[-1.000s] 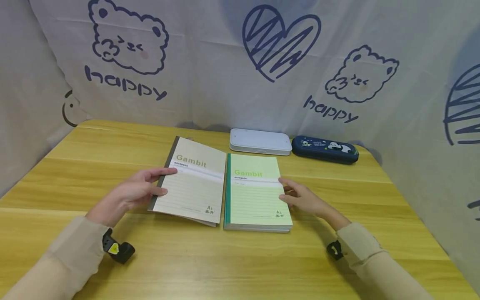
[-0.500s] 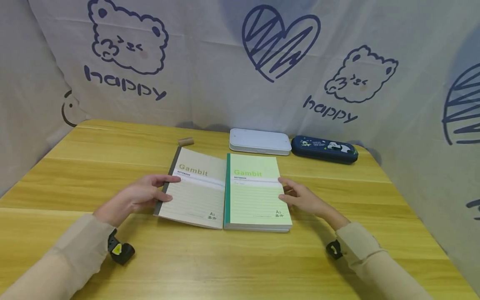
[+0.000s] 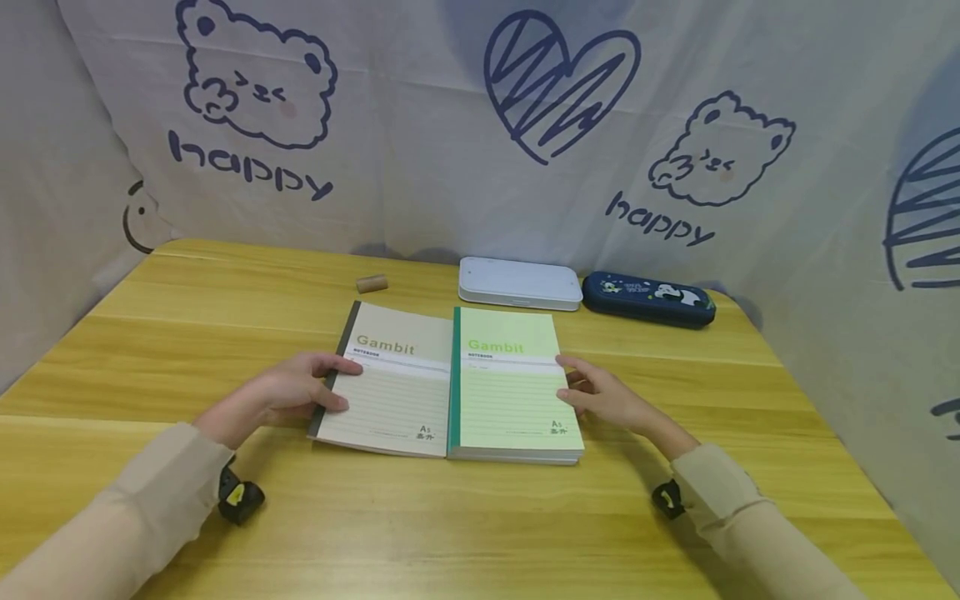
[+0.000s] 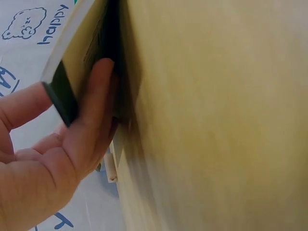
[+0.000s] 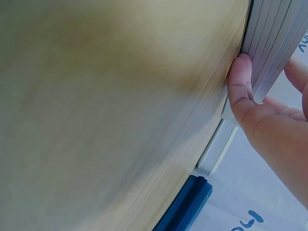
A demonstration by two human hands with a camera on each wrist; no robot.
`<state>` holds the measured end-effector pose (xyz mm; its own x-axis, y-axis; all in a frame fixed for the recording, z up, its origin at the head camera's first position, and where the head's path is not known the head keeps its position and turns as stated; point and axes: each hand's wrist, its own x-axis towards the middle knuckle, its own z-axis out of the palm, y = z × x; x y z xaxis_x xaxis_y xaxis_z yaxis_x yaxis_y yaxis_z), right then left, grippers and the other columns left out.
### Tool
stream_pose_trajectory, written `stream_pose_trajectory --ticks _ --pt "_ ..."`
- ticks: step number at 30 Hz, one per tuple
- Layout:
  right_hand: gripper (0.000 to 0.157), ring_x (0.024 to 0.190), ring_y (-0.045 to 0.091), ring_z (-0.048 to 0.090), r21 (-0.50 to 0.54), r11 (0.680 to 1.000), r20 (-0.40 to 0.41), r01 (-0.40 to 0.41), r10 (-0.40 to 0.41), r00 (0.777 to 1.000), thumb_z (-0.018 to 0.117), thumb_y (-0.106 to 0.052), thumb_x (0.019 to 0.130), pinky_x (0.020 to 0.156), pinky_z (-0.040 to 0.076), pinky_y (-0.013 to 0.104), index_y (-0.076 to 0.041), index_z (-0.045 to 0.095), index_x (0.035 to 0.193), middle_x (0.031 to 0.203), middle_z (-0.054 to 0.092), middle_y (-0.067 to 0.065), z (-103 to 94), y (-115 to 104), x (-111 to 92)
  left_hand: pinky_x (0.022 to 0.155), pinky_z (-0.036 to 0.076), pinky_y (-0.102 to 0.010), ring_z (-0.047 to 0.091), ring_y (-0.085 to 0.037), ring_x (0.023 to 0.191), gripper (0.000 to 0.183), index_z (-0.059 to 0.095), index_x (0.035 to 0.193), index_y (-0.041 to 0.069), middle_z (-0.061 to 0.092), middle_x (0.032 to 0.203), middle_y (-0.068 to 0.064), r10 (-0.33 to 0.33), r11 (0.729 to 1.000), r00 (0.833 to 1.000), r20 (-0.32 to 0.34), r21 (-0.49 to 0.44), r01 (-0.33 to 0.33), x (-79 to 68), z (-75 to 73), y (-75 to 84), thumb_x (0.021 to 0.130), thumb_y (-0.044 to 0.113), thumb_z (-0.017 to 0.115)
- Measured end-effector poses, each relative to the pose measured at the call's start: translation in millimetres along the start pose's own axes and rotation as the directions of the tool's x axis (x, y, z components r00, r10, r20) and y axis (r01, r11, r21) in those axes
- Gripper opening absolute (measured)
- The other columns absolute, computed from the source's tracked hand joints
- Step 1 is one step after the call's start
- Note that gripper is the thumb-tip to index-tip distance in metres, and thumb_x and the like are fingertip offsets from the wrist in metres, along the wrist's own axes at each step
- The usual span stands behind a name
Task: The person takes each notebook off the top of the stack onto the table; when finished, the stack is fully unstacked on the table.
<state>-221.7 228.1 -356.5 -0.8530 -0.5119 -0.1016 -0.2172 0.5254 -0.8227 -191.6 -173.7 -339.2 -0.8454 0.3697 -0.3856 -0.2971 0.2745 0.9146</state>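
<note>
Lower over the worktop than a second ago, just beside a green-topped notebook stack, a beige notebook slants, spine edge raised, pinched by a person's left grip. Their right grip holds the stack's right edge. Behind lies a small brown cylinder.
</note>
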Motion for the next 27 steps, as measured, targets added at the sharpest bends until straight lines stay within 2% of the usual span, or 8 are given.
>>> stream_pose_trajectory --ticks 3,5,10,14,20,24,27 --pt "0.055 0.096 0.030 0.052 -0.004 1.000 -0.002 -0.002 0.002 1.000 0.050 -0.010 0.091 0.069 0.047 0.033 0.010 0.023 0.135 0.115 0.046 0.029 0.0 0.3 0.0 0.077 0.047 -0.037 0.050 -0.027 0.093 0.055 0.038 0.128 -0.010 0.033 0.124 -0.028 0.010 0.997 1.000 -0.014 0.075 -0.009 -0.5 -1.9 0.3 0.078 -0.007 0.060" --pt "0.055 0.097 0.031 0.052 -0.009 1.000 0.000 0.002 -0.002 1.000 0.050 -0.011 0.092 0.069 0.047 0.033 0.010 0.023 0.135 0.115 0.046 0.030 0.3 0.7 0.2 0.082 0.043 -0.040 0.045 -0.029 0.099 0.053 0.042 0.126 -0.009 0.033 0.125 -0.029 0.032 0.984 0.999 -0.028 0.178 -0.027 -2.7 -3.0 1.7 0.077 -0.002 0.063" --pt "0.055 0.097 0.030 0.052 -0.008 1.000 0.002 -0.005 0.005 1.000 0.050 -0.013 0.092 0.069 0.047 0.031 0.008 0.024 0.136 0.116 0.046 0.028 0.9 2.0 0.8 0.091 0.031 -0.050 0.035 -0.041 0.113 0.051 0.045 0.124 -0.009 0.032 0.128 -0.034 0.089 0.913 0.996 -0.016 0.401 -0.075 -10.8 -6.5 5.6 0.080 0.009 0.064" --pt "0.055 0.096 0.030 0.052 -0.011 1.000 -0.002 -0.008 0.008 1.000 0.050 -0.012 0.092 0.069 0.048 0.031 0.008 0.024 0.136 0.116 0.046 0.028 0.2 2.9 0.8 0.091 0.033 -0.051 0.038 -0.043 0.113 0.052 0.043 0.124 -0.010 0.037 0.126 -0.033 0.093 0.897 0.996 -0.009 0.435 -0.080 -13.7 -8.6 7.2 0.081 0.012 0.063" --pt "0.055 0.096 0.030 0.052 -0.018 1.000 -0.007 -0.002 0.001 1.000 0.050 -0.011 0.091 0.068 0.047 0.031 0.009 0.024 0.135 0.115 0.046 0.029 -0.5 3.7 0.7 0.090 0.036 -0.049 0.039 -0.042 0.112 0.049 0.042 0.124 -0.011 0.042 0.123 -0.030 0.102 0.898 0.995 -0.020 0.432 -0.083 -13.7 -8.0 12.3 0.084 0.010 0.060" --pt "0.055 0.097 0.031 0.052 -0.019 1.000 -0.010 -0.010 0.010 1.000 0.050 -0.012 0.091 0.068 0.047 0.031 0.008 0.025 0.135 0.116 0.046 0.029 -0.3 3.6 0.8 0.079 0.044 -0.039 0.049 -0.033 0.101 0.043 0.046 0.120 -0.012 0.049 0.116 -0.027 0.132 0.901 0.990 -0.048 0.422 -0.099 -9.7 -6.3 15.7 0.084 0.007 0.058" --pt "0.055 0.097 0.030 0.052 -0.016 1.000 -0.008 -0.018 0.018 1.000 0.051 -0.013 0.091 0.068 0.047 0.031 0.007 0.025 0.136 0.116 0.046 0.029 -0.6 3.4 1.2 0.072 0.046 -0.034 0.053 -0.025 0.089 0.040 0.048 0.118 -0.012 0.054 0.109 -0.023 0.144 0.907 0.987 -0.078 0.408 -0.100 -7.1 -3.9 19.2 0.084 0.005 0.058"
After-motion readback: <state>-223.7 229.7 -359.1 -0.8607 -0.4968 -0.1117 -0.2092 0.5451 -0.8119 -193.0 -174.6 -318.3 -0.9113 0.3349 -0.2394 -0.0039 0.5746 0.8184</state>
